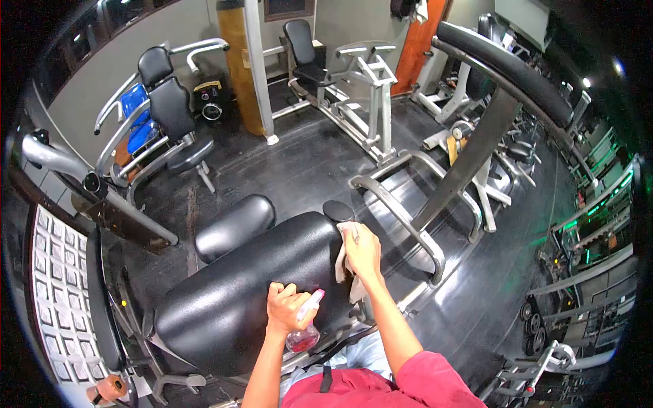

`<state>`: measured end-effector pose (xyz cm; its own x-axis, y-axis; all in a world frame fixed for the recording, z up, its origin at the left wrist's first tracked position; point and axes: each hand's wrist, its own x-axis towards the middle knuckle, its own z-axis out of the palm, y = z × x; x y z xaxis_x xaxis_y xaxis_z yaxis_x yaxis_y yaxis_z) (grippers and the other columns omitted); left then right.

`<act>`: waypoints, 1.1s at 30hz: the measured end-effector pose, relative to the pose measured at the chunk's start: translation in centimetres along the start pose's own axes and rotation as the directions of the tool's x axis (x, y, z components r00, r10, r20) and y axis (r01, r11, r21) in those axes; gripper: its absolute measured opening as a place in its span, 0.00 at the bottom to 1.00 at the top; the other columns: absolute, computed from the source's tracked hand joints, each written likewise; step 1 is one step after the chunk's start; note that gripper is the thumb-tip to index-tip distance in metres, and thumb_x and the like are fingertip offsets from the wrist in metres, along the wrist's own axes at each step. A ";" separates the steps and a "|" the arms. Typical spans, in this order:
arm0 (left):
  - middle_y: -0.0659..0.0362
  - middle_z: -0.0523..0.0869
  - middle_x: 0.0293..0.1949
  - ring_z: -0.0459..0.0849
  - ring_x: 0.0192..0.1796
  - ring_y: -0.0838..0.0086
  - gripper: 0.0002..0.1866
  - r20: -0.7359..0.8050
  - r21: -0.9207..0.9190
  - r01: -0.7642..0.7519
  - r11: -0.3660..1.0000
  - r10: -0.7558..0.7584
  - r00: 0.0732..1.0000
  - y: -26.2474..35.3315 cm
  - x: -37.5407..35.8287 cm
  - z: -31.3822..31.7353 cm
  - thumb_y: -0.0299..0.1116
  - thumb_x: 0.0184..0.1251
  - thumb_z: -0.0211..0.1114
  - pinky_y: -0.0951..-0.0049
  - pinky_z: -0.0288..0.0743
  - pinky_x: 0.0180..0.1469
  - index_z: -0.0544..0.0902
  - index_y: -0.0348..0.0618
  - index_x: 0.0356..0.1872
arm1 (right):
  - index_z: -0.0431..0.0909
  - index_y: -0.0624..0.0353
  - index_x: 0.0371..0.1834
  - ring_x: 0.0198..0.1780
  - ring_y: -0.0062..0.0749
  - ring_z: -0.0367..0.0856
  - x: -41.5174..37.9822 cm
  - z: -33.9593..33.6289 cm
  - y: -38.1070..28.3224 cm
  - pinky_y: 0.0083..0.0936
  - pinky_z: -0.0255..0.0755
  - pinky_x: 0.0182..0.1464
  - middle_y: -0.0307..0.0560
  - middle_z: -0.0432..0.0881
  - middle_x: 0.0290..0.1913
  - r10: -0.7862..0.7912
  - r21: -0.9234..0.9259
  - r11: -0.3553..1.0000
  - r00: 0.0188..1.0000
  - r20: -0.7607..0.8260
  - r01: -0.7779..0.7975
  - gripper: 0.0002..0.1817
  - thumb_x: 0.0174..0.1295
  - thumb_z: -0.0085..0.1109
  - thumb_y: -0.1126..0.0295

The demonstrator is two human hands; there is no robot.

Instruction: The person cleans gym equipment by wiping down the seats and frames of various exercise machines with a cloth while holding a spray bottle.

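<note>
1. The person stood over a large black padded seat [252, 285] of a gym machine, seen from above.
2. The left hand [287, 307] was closed around a spray bottle [306, 325]; its pink nozzle pointed toward the right, and the reddish bottle body hung below the fist.
3. The spray bottle was held just above the near edge of the padded seat, close to the person's body.
4. The right hand [362, 250] pressed a pale cloth [343, 253] against the right edge of the padded seat, fingers curled over the cloth.
5. Part of the cloth hung down below the right hand.
6. A smaller black pad [235, 226] sat just beyond the seat, on its left.
7. A silver handle bar [401, 216] curved past the seat's right side.
8. A white weight chart panel [54, 292] stood at the far left.
</note>
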<state>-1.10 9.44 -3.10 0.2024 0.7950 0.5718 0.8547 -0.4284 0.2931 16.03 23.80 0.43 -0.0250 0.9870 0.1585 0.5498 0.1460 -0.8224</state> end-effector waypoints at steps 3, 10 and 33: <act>0.68 0.77 0.17 0.69 0.26 0.72 0.09 0.018 0.007 -0.005 1.000 0.005 1.000 -0.1 0.0 -0.1 0.48 0.51 0.66 0.64 0.58 0.39 0.84 0.57 0.24 | 0.83 0.59 0.47 0.49 0.60 0.81 0.0 0.0 -1.2 0.44 0.73 0.50 0.58 0.83 0.46 -0.046 -0.072 0.996 0.999 0.003 0.046 0.15 0.69 0.54 0.60; 0.70 0.81 0.20 0.71 0.27 0.73 0.09 0.017 0.032 -0.008 0.999 0.008 1.000 0.0 0.4 -0.3 0.48 0.52 0.67 0.65 0.59 0.41 0.86 0.59 0.25 | 0.80 0.52 0.49 0.48 0.59 0.81 -4.0 -1.8 1.9 0.46 0.73 0.49 0.55 0.82 0.46 -0.019 -0.176 0.984 1.000 0.015 0.022 0.15 0.70 0.52 0.56; 0.54 0.88 0.35 0.85 0.37 0.70 0.20 0.205 -0.548 0.635 0.545 -0.648 0.733 6.4 7.4 0.9 0.42 0.67 0.55 0.69 0.76 0.42 0.82 0.36 0.47 | 0.75 0.62 0.62 0.53 0.27 0.80 -5.0 -10.0 13.6 0.26 0.76 0.55 0.43 0.82 0.57 0.270 0.602 0.499 0.772 0.576 -0.624 0.19 0.75 0.51 0.64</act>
<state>6.24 12.94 2.33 -0.3077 0.9487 0.0725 0.3325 0.0358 0.9424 31.98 20.23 -6.11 -0.3515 0.8394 -0.4146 -0.2127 -0.5029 -0.8378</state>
